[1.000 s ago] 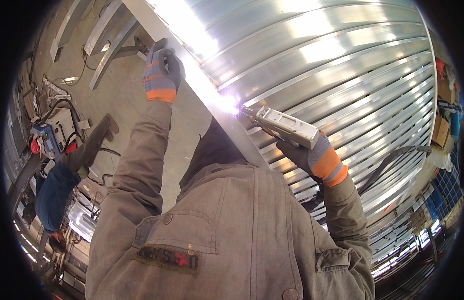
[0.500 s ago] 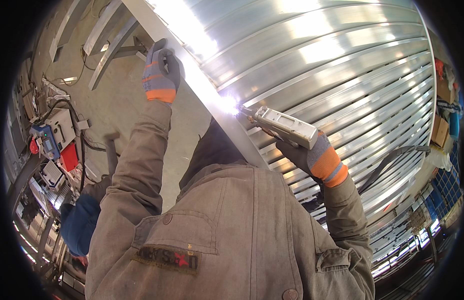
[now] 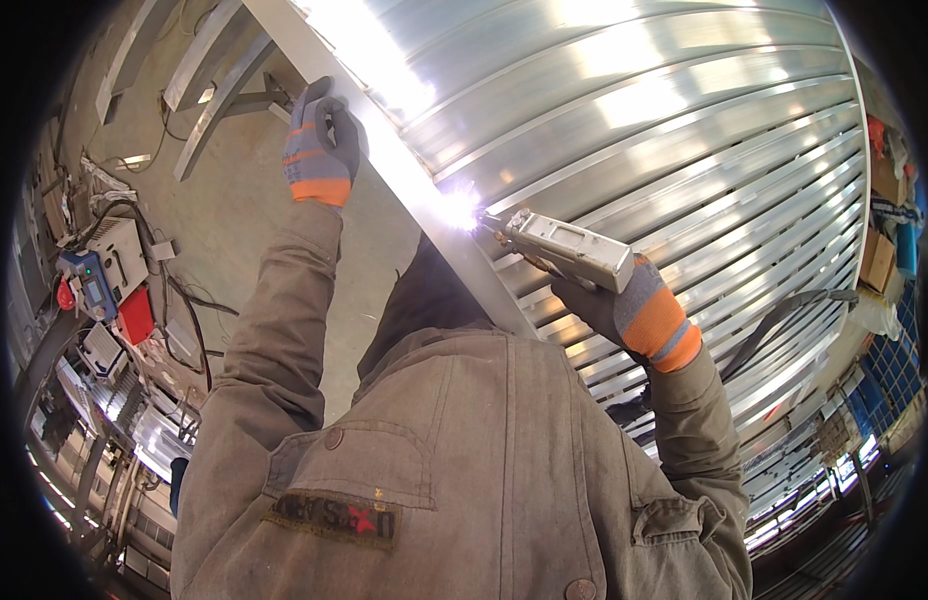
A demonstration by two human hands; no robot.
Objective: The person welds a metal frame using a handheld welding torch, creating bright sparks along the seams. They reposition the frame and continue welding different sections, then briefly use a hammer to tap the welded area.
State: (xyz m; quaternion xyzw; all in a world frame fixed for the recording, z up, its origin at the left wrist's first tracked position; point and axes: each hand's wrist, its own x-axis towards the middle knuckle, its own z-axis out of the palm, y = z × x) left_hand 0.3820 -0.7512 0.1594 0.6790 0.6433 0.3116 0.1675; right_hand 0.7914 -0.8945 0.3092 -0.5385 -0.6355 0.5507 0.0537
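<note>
My right hand (image 3: 629, 312), in a grey and orange glove, is wrapped round a silvery handheld welding gun (image 3: 574, 248). A bright white-violet arc glows at the gun's tip, on the seam where the flat metal frame bar (image 3: 384, 165) meets a large panel of shiny metal slats (image 3: 584, 130). Up and to the left, my left hand (image 3: 324, 150), gloved alike, grips the outer edge of that bar. Its fingers are bent against the metal, partly hiding how far they reach round.
Curved metal bars (image 3: 224, 100) stand at upper left. A blue and white machine (image 3: 87, 280), a red box (image 3: 136, 316) and dark cables (image 3: 179, 290) lie on the left. A thick dark hose (image 3: 784, 320) runs over the slats at right, near cardboard boxes (image 3: 877, 262).
The person in blue at lower left has moved almost out of view, uncovering cables and metal parts. My hands and the gun are nearly still, and the arc still glows at the same spot.
</note>
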